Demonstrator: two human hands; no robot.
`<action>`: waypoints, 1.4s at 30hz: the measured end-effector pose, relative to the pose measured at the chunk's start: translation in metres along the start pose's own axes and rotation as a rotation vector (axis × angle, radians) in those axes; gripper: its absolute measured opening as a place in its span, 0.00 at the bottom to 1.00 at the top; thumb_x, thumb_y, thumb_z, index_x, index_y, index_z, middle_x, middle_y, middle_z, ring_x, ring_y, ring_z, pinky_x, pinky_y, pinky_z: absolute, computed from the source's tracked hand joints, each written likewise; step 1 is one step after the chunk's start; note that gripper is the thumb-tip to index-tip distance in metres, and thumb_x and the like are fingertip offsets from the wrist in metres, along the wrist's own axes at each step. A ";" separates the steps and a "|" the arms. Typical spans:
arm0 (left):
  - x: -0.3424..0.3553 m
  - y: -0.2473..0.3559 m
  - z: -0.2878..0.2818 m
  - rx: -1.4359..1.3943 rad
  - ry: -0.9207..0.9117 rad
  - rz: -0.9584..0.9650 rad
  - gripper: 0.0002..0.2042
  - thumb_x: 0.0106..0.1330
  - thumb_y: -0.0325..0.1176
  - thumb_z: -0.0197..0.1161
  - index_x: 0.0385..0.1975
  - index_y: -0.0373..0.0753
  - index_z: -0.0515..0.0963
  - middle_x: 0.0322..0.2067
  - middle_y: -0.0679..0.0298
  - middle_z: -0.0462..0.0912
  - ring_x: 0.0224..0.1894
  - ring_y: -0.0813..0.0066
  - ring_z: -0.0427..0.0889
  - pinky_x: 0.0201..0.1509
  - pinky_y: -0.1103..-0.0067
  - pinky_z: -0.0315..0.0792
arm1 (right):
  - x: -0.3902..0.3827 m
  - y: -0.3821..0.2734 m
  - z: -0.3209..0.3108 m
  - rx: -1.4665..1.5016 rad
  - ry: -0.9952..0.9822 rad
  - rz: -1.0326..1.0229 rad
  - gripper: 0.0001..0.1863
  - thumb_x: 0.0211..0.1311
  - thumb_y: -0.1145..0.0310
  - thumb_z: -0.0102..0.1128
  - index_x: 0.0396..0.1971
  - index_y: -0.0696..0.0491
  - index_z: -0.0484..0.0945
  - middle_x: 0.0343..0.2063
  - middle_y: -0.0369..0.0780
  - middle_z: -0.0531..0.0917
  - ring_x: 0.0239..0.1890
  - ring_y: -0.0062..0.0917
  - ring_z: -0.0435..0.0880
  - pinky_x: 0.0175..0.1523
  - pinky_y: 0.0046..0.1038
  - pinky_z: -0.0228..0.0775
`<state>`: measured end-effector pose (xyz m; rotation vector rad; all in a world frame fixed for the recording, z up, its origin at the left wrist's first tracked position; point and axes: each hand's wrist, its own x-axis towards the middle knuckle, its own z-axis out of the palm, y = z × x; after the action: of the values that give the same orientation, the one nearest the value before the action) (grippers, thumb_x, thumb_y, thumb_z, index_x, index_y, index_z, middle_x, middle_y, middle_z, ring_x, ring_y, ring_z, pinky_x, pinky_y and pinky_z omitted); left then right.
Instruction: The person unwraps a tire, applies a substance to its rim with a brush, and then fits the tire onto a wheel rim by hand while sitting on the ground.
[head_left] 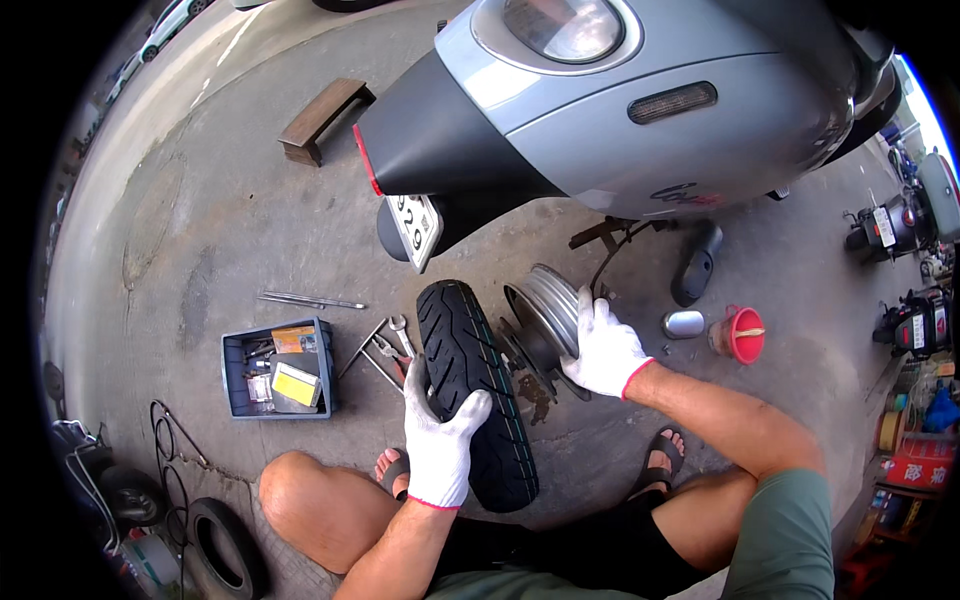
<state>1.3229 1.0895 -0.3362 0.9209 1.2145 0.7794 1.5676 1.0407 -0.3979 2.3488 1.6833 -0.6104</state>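
A black scooter tire (462, 335) with a thin teal line round its tread stands upright between my knees. My left hand (440, 440), in a white work glove with a red cuff, grips it across the tread, thumb on the near side. Just right of the tire is a silver wheel rim (545, 300), bare of any tire and tilted. My right hand (607, 350), gloved the same way, is closed on the rim's right edge, its fingertips partly hidden. Dark metal parts show below the rim, and I cannot tell whether they belong to it. Tire and rim are apart.
A grey scooter (620, 150) looms ahead. A blue toolbox (232, 385) sits left, with a wrench (402, 335) and long metal bars (312, 300) nearby. Right lie a red cup (747, 340), a silver can-like piece (683, 324) and a black cover (698, 265). Beyond is a wooden stool (325, 110).
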 end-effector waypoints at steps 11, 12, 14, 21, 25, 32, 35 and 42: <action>-0.020 -0.030 0.040 0.176 0.354 0.109 0.39 0.63 0.23 0.67 0.75 0.31 0.57 0.69 0.49 0.68 0.69 0.62 0.70 0.73 0.73 0.65 | -0.023 0.079 -0.004 0.087 -0.086 -0.394 0.60 0.52 0.55 0.72 0.75 0.70 0.44 0.51 0.59 0.74 0.45 0.47 0.86 0.46 0.40 0.84; -0.022 -0.031 0.044 0.181 0.381 0.107 0.39 0.63 0.24 0.67 0.76 0.31 0.57 0.69 0.48 0.68 0.70 0.62 0.69 0.75 0.72 0.63 | -0.023 0.084 -0.004 0.084 -0.088 -0.404 0.60 0.52 0.55 0.72 0.75 0.70 0.44 0.52 0.59 0.73 0.45 0.47 0.86 0.47 0.40 0.84; -0.025 -0.028 0.053 0.182 0.432 0.112 0.39 0.64 0.24 0.66 0.76 0.31 0.56 0.70 0.48 0.67 0.71 0.60 0.67 0.77 0.72 0.59 | -0.021 0.092 -0.005 0.071 -0.084 -0.423 0.60 0.53 0.56 0.72 0.75 0.70 0.44 0.53 0.59 0.73 0.46 0.47 0.86 0.48 0.40 0.83; -0.031 -0.038 0.050 0.957 0.549 0.398 0.30 0.67 0.28 0.55 0.72 0.41 0.68 0.73 0.37 0.56 0.75 0.40 0.61 0.78 0.60 0.57 | -0.018 0.086 -0.008 0.106 -0.070 -0.381 0.61 0.53 0.54 0.70 0.77 0.67 0.42 0.58 0.61 0.70 0.49 0.49 0.85 0.50 0.40 0.83; -0.042 -0.030 0.089 1.042 0.596 0.294 0.42 0.56 0.41 0.76 0.72 0.39 0.67 0.75 0.34 0.51 0.75 0.37 0.60 0.78 0.60 0.59 | -0.023 0.103 0.001 0.116 -0.048 -0.336 0.58 0.53 0.55 0.70 0.77 0.66 0.46 0.56 0.59 0.72 0.48 0.45 0.86 0.49 0.38 0.84; -0.045 -0.029 0.081 1.109 0.656 0.300 0.46 0.52 0.38 0.77 0.74 0.39 0.62 0.74 0.36 0.53 0.73 0.38 0.63 0.76 0.62 0.64 | -0.054 0.128 -0.001 0.160 -0.116 -0.315 0.59 0.53 0.56 0.69 0.77 0.65 0.44 0.57 0.60 0.71 0.50 0.49 0.85 0.51 0.39 0.83; -0.038 -0.028 0.095 1.087 0.663 0.256 0.54 0.52 0.41 0.77 0.78 0.37 0.51 0.74 0.35 0.52 0.74 0.37 0.62 0.77 0.62 0.63 | -0.063 0.150 0.014 0.235 -0.056 -0.362 0.60 0.54 0.53 0.70 0.77 0.64 0.42 0.55 0.59 0.70 0.49 0.51 0.85 0.49 0.41 0.83; -0.057 -0.028 0.088 1.016 0.631 0.112 0.57 0.52 0.41 0.77 0.79 0.33 0.45 0.68 0.37 0.59 0.69 0.42 0.69 0.74 0.64 0.66 | -0.076 0.137 0.022 0.286 -0.090 -0.401 0.60 0.58 0.50 0.72 0.77 0.64 0.44 0.58 0.60 0.70 0.51 0.50 0.84 0.52 0.41 0.82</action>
<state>1.3989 1.0122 -0.3287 1.6334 2.2153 0.5198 1.6707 0.9207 -0.3966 2.1186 2.1664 -1.0738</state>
